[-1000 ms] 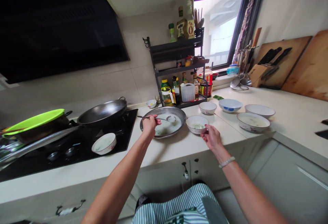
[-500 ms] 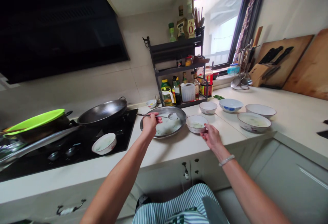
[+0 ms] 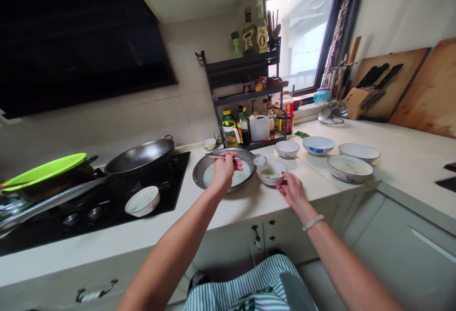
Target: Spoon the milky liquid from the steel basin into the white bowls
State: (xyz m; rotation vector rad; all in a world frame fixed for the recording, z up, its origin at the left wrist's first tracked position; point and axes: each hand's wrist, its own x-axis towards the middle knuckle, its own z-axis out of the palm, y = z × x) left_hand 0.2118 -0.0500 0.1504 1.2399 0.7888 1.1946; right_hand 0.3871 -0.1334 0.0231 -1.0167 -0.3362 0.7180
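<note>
My left hand (image 3: 227,171) is closed round the handle of a metal ladle (image 3: 260,160), whose scoop hangs at the left rim of a small white bowl (image 3: 262,176). Greenish-flecked pale porridge lies in that bowl. My right hand (image 3: 292,188) grips the bowl's right side, thumb at the rim and fingers below. Left of the bowl, a wide metal basin (image 3: 200,174) holds more of the pale porridge, partly hidden by my left hand and forearm.
Behind stand an unfilled-looking bowl (image 3: 287,148) and a blue-patterned bowl (image 3: 318,145). A filled bowl (image 3: 350,168) sits to the right, another filled bowl (image 3: 143,201) on the black stove (image 3: 107,213). A wok (image 3: 140,155) and a bottle rack (image 3: 245,96) stand at the back.
My left hand has moved right with the ladle, bringing its scoop from over the basin to the bowl's rim. My right hand still grips the bowl.
</note>
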